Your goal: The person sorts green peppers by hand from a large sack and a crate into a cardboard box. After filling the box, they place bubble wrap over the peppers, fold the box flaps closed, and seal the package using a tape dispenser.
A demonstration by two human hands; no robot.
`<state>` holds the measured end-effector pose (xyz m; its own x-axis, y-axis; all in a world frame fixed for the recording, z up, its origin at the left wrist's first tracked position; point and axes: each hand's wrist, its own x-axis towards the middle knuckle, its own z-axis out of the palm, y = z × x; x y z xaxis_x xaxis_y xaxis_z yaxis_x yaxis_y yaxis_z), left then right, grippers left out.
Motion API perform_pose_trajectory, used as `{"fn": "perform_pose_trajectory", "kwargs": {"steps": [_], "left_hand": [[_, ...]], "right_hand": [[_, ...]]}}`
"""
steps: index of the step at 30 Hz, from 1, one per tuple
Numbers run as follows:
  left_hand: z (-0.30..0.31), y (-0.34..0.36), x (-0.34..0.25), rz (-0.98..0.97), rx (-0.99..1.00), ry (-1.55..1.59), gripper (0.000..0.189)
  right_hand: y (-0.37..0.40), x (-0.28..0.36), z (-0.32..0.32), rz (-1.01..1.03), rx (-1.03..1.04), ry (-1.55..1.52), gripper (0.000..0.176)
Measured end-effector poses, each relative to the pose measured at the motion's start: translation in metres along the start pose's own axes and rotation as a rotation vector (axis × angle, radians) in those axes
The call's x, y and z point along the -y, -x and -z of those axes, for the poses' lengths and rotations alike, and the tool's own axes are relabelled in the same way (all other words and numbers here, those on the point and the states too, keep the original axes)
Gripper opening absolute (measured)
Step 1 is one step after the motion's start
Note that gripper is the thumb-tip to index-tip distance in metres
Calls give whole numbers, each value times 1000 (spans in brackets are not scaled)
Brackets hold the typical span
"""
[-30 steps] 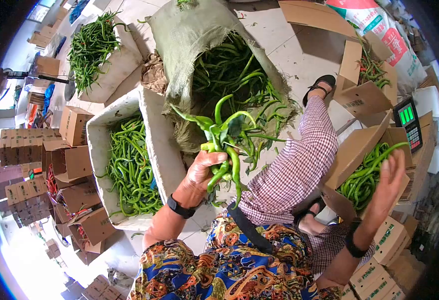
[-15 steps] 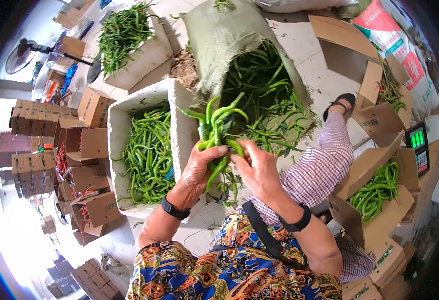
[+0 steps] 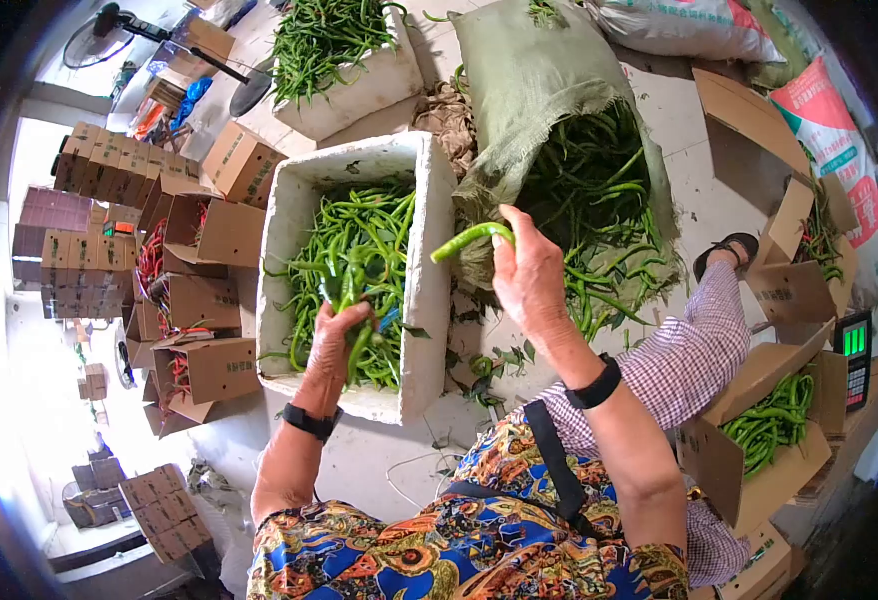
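Note:
Over the white foam box (image 3: 427, 300), my left hand (image 3: 337, 338) is closed on a few green chili peppers (image 3: 351, 285). Many more peppers (image 3: 364, 222) fill the box below, so some of the held ones blend in with them. A single curved green chili pepper (image 3: 471, 238) is pinched in my right hand (image 3: 531, 275), its tip pointing left toward the box's right wall. Just beyond that hand lies the green woven sack (image 3: 534, 65), its mouth open, with loose peppers (image 3: 604, 265) spilling out of it.
A second foam box (image 3: 359, 95) of green peppers stands at the back. On the right are an open carton (image 3: 759, 480) holding peppers, a scale display (image 3: 852, 350) and printed sacks (image 3: 829, 130). Cartons (image 3: 204, 365) stand to the left, near a fan (image 3: 99, 38). Leaves litter the floor.
My hands have separated. The left moved left over the foam box with its green chili peppers; the right moved up and right, holding one pepper. The view has shifted left.

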<state>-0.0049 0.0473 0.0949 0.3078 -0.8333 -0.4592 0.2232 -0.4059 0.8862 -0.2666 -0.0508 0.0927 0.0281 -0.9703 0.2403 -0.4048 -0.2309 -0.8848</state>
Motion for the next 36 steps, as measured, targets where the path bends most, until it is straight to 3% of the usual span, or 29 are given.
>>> {"fn": "perform_pose_trajectory", "kwargs": {"steps": [4, 7, 8, 11, 15, 19, 21, 23, 24, 27, 29, 32, 36], "left_hand": [[45, -27, 21, -73, -109, -311, 42], [43, -27, 15, -61, -140, -252, 38], [47, -29, 9, -28, -112, -455, 34], [64, -44, 24, -9, -80, -314, 33], [77, -47, 24, -10, -74, -107, 30], [72, -42, 13, -140, -42, -207, 42], [79, -46, 9, -112, -35, -233, 50], [96, -55, 20, -145, -34, -336, 45], [98, -57, 13, -73, -33, -469, 35], [84, -51, 2, -14, -147, -392, 26], [83, -49, 2, -34, -131, -401, 27], [92, -63, 13, 134, -55, -287, 34], [83, -60, 11, -8, -54, -109, 30]], "right_hand": [[19, -26, -5, -527, 155, -302, 36], [31, -37, 9, -650, 276, -428, 38], [35, -36, 13, -715, 314, -505, 39], [41, -30, 24, -817, 353, -596, 40], [50, -41, 33, -816, 365, -598, 40], [56, -47, 39, -830, 366, -592, 38], [58, -49, 40, -822, 366, -586, 37], [59, -46, 43, -824, 370, -593, 37], [59, -45, 45, -823, 370, -597, 37], [61, -47, 51, -811, 369, -593, 37], [65, -51, 51, -834, 375, -589, 38], [60, -46, 53, -845, 357, -612, 39], [63, -42, 49, -865, 337, -727, 41]]}}
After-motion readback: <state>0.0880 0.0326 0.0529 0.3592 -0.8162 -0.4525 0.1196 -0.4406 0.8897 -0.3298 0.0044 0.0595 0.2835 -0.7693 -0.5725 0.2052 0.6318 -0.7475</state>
